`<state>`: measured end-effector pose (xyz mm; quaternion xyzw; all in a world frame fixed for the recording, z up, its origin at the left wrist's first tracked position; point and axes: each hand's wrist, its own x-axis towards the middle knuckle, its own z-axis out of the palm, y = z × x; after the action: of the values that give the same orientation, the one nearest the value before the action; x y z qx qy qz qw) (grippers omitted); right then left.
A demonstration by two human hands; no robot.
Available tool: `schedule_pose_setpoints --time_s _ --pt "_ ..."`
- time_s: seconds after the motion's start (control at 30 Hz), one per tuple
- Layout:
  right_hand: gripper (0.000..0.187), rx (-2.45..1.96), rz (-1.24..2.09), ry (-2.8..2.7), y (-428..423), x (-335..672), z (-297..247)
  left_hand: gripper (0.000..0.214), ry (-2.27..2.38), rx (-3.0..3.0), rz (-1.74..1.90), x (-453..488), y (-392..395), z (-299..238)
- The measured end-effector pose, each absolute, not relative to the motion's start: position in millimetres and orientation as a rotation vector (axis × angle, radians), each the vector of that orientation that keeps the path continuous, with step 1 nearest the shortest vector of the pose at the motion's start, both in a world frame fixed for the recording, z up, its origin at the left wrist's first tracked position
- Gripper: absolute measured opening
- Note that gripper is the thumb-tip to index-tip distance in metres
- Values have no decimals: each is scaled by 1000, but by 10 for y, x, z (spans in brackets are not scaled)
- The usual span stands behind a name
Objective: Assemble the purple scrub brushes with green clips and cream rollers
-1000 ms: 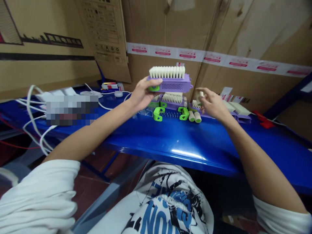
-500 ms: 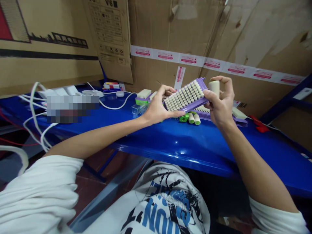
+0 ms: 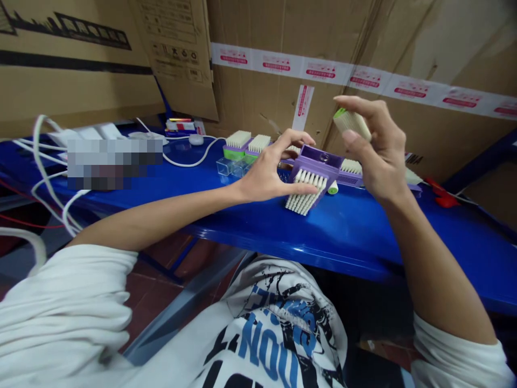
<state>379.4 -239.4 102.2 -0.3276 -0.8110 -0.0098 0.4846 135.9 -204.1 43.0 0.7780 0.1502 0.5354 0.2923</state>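
Note:
Held above the table, a purple brush point(image 3: 317, 160) with cream bristles sits in the grip of my left hand point(image 3: 269, 170), thumb across the bristles. Its open, hollow end faces up toward me and the bristles point down and forward. Up to the right, my right hand point(image 3: 379, 145) pinches a ribbed cream roller point(image 3: 353, 123) with a green end cap between thumb and fingers. The roller and the brush are apart. Behind the hands, more brushes with cream bristles point(image 3: 238, 139) stand in a row, partly hidden. Another roller point(image 3: 333, 188) lies on the table behind the held brush.
Clear plastic boxes point(image 3: 230, 166) stand left of my left hand on the blue table point(image 3: 194, 202). White cables point(image 3: 38, 140) and a blurred-out patch lie farther left. A red object point(image 3: 442, 191) lies at the right. Cardboard point(image 3: 258, 97) rises behind the table.
The brush has been turned so its hollow end faces up and its bristles point down. My right hand has let go of the brush's end and moved up and right with the roller, now tilted.

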Motion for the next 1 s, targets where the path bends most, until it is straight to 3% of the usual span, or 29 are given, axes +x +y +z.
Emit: schedule_pose_setpoints --time_s 0.07,0.2,0.37,1.0 --pt "40 -686 -62 -1949 -2424 3806 1065 87 414 1995 1443 1375 -2116 449" --pt "58 -636 38 -1919 -2436 3781 1065 94 441 1883 1447 1382 -2204 480" --pt "41 -740 62 -1992 -2458 3765 1044 95 449 1932 1460 1378 -2250 471" --pt "57 -791 95 -1857 -2384 3518 797 90 459 1847 1529 1424 -2265 460"
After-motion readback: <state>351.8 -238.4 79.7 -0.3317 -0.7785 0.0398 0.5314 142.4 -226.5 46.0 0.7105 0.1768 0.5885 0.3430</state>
